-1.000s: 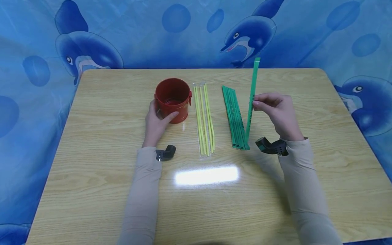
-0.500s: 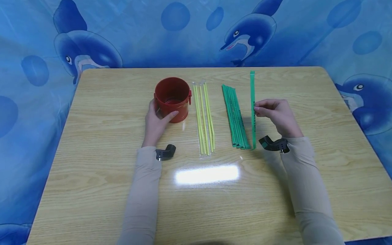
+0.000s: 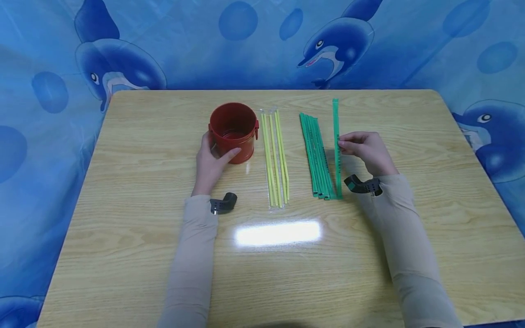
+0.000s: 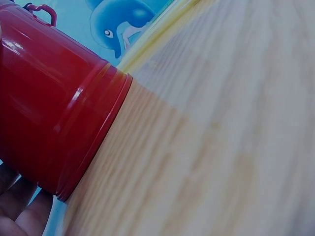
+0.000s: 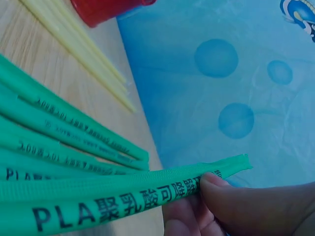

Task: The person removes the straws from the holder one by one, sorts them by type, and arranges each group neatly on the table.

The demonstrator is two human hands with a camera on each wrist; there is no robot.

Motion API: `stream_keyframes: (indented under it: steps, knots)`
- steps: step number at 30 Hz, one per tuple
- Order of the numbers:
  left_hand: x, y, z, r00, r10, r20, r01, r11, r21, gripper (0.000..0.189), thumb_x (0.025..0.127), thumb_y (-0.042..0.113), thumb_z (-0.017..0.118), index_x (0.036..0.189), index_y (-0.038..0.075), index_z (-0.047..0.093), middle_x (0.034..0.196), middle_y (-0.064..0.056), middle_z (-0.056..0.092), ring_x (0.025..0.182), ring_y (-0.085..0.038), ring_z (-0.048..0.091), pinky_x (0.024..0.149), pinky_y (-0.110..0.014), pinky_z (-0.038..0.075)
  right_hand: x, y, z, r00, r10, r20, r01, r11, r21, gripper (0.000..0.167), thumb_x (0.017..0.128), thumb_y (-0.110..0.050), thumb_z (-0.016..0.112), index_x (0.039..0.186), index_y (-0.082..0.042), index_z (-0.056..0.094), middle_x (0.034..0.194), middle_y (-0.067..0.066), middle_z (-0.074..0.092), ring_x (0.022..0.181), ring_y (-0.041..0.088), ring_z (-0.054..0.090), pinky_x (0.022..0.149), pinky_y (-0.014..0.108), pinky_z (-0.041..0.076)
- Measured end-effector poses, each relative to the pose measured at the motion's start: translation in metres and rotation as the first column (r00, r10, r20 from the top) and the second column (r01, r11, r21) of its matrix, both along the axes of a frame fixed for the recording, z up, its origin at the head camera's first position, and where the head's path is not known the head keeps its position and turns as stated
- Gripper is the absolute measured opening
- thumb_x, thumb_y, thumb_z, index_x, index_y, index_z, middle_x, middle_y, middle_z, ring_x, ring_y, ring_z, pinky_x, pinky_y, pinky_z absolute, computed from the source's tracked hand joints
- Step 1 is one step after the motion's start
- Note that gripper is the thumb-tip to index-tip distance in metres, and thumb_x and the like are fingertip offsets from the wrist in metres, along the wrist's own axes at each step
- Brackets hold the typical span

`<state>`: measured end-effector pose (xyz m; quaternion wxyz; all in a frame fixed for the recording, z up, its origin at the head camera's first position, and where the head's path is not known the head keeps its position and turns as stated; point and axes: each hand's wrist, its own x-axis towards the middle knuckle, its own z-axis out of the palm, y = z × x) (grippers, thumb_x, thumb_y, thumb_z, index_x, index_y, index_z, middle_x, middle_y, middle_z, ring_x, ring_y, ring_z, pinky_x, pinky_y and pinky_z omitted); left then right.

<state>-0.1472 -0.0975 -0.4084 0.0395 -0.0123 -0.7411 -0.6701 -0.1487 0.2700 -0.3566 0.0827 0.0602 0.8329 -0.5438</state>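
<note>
My left hand [image 3: 211, 166] grips the near left side of a small red metal bucket [image 3: 245, 148], its thumb across the front. The bucket stands upright with nothing visible inside; its lower wall [image 4: 54, 108] fills the left of the left wrist view. My right hand [image 3: 369, 150] pinches a drinking straw in a green printed wrapper [image 3: 336, 123] between thumb and fingers. This straw lies alongside the right edge of a row of similar green-wrapped straws [image 3: 315, 155], its near end right at theirs. In the right wrist view the held wrapper [image 5: 123, 196] reads "PLA".
Several yellow straws [image 3: 271, 159] in clear sleeves lie between the bucket and the green row. All rest on a wood-grain table [image 3: 135, 228]. Behind it hangs a blue dolphin-print backdrop [image 3: 262, 64]. Each wrist wears a black camera mount [image 3: 362, 185].
The right hand has lowered the green-wrapped straw from a raised, tilted position to beside the row, going a little right and then back left. The left hand stays on the bucket.
</note>
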Motion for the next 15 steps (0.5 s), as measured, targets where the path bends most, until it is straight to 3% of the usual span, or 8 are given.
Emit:
stream_keyframes:
  steps: [15]
  knots:
    - [0.001, 0.0, 0.0, 1.0, -0.007, 0.003, 0.007, 1.0, -0.004, 0.08, 0.079, 0.018, 0.078, 0.144, 0.013, 0.031, 0.143, -0.002, 0.041, 0.13, -0.017, 0.04, 0.104, -0.026, 0.038, -0.019, 0.003, -0.026, 0.997, -0.006, 0.074, 0.001, 0.998, 0.057, 0.032, 0.092, -0.009, 0.061, 0.112, 0.016, 0.059, 0.079, -0.006, 0.066, 0.069, 0.004, 0.063, 0.065, 0.02, 0.055]
